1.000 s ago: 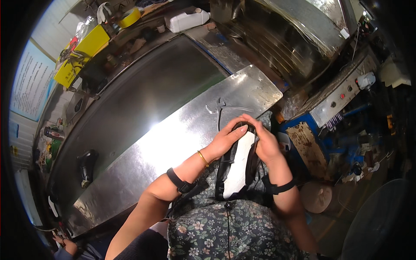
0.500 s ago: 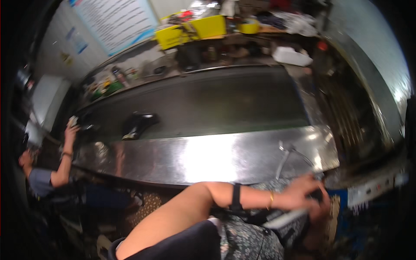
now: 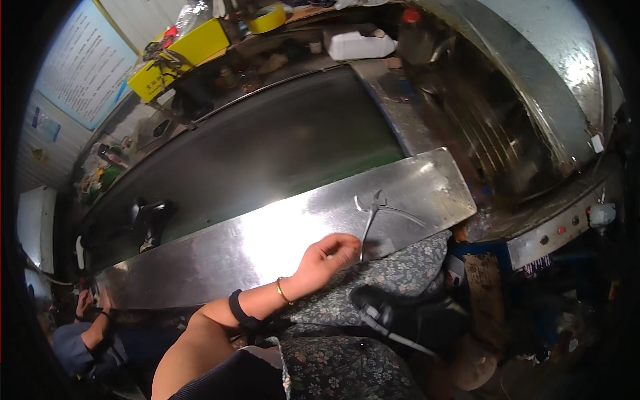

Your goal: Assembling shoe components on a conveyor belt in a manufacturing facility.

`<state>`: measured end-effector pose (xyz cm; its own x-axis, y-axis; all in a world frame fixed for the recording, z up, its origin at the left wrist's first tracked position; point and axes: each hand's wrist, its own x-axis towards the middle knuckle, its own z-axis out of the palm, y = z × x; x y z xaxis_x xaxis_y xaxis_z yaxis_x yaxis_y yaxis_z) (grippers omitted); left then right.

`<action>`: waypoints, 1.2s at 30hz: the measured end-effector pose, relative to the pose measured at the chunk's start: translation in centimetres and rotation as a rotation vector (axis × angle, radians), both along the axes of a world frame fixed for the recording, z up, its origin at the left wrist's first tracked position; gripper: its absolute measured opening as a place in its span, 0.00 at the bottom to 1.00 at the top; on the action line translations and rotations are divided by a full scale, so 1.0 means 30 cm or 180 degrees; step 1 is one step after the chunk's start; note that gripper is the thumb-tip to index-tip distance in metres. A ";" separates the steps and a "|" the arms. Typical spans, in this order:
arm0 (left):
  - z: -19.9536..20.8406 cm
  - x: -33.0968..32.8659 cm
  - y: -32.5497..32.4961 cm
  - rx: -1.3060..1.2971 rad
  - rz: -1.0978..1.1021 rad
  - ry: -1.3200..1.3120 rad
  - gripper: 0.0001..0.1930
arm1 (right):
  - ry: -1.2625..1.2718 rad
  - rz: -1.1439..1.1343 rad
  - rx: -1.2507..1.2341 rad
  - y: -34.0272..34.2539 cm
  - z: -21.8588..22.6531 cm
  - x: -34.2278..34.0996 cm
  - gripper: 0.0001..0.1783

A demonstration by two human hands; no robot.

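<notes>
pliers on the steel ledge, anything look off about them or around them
Nothing looks damaged or spilled. The pliers lie open on the steel ledge, near its front edge, with the left hand at one handle. A dark shoe sits alone on the belt. The right hand is out of view.

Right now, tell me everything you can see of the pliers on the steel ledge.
The pliers look like bare grey metal, with a small head pointing away from the person and two thin handles spread apart toward the near edge. They lie flat on the shiny steel ledge. The left hand is at the end of the nearer handle, fingers curled; whether it grips it is unclear.
</notes>
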<state>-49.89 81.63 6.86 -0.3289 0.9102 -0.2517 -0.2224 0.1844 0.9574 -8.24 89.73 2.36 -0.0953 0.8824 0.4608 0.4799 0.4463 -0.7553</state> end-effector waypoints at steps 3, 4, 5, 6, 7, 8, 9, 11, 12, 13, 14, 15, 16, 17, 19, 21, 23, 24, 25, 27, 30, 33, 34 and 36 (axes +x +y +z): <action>-0.055 -0.117 -0.096 -0.0143 0.0784 0.0245 0.13 | 0.1074 0.0050 -0.0072 0.102 -0.020 -0.051 0.26; -0.049 -0.144 -0.077 -0.0140 0.0769 0.0266 0.13 | 0.1407 -0.0041 -0.0082 0.333 0.046 -0.248 0.25; -0.039 -0.164 -0.096 -0.0193 0.0914 0.0308 0.13 | 0.1752 0.0008 -0.0189 0.533 0.029 -0.281 0.25; -0.030 -0.187 -0.133 -0.0265 0.1137 0.0134 0.13 | 0.2093 0.0078 -0.0330 0.666 0.024 -0.331 0.24; -0.021 -0.209 -0.174 -0.0323 0.1363 -0.0044 0.13 | 0.2423 0.0132 -0.0494 0.691 -0.031 -0.378 0.24; -0.024 -0.227 -0.221 -0.0381 0.1693 -0.0056 0.12 | 0.2228 0.0077 -0.0716 0.762 0.023 -0.527 0.26; -0.025 -0.251 -0.238 -0.0383 0.1892 -0.0087 0.12 | 0.2626 -0.0010 -0.1264 0.942 -0.024 -0.551 0.29; -0.031 -0.291 -0.255 -0.0192 0.2167 -0.0376 0.11 | 0.0943 0.0635 -0.0699 1.145 -0.115 -0.639 0.39; -0.047 -0.323 -0.218 -0.0019 0.2048 -0.0588 0.12 | 0.0447 0.0353 -0.0505 1.285 -0.179 -0.561 0.43; -0.069 -0.343 -0.231 -0.0026 0.2103 -0.0589 0.12 | 0.0457 0.0357 -0.0966 1.283 -0.212 -0.605 0.43; -0.091 -0.364 -0.252 -0.0227 0.2395 -0.0216 0.13 | 0.0391 0.0427 -0.1054 1.248 -0.232 -0.645 0.42; -0.112 -0.395 -0.269 -0.0418 0.2659 0.0167 0.14 | 0.0338 0.0477 -0.1129 1.203 -0.251 -0.675 0.41; -0.153 -0.444 -0.296 -0.0307 0.2883 0.0704 0.16 | 0.0366 0.0931 -0.1203 1.138 -0.271 -0.664 0.35; -0.231 -0.516 -0.409 -0.0867 0.3293 0.2393 0.18 | -0.0127 0.1215 -0.0709 0.958 -0.255 -0.752 0.28; -0.319 -0.720 -0.599 -0.1506 0.3964 0.3043 0.26 | -0.0043 0.1864 -0.0832 0.617 -0.191 -0.746 0.24; -0.325 -0.951 -0.688 -0.2522 0.4802 0.2513 0.41 | -0.0033 0.1990 -0.0890 0.383 -0.157 -0.626 0.22; -0.299 -1.146 -0.679 -0.3137 0.5213 0.1150 0.55 | -0.0213 0.1863 -0.0800 0.256 -0.139 -0.468 0.20; -0.337 -1.266 -0.768 -0.3173 0.5194 0.0809 0.61 | -0.0593 0.1634 -0.0833 0.203 -0.125 -0.415 0.18; -0.362 -1.387 -0.906 -0.3216 0.5237 0.0551 0.68 | -0.0901 0.1459 -0.0919 0.165 -0.120 -0.386 0.16; -0.440 -1.501 -0.834 -0.3652 0.4742 0.0343 0.75 | -0.1161 0.0853 -0.1185 0.102 -0.042 -0.331 0.15; -0.572 -1.639 -0.869 -0.2358 0.6209 -0.0096 0.73 | -0.1437 0.0345 -0.1476 0.046 -0.039 -0.215 0.16; -0.722 -1.793 -0.769 -0.1597 0.6588 -0.0870 0.64 | -0.1357 0.0109 -0.1520 0.019 -0.165 -0.045 0.19; -0.724 -1.834 -0.760 -0.1186 0.6789 -0.1277 0.59 | -0.1574 0.0039 -0.1374 0.002 -0.177 -0.025 0.18; -0.718 -1.875 -0.790 -0.0361 0.7154 -0.2071 0.50 | -0.1782 0.0015 -0.1216 -0.005 -0.181 -0.061 0.17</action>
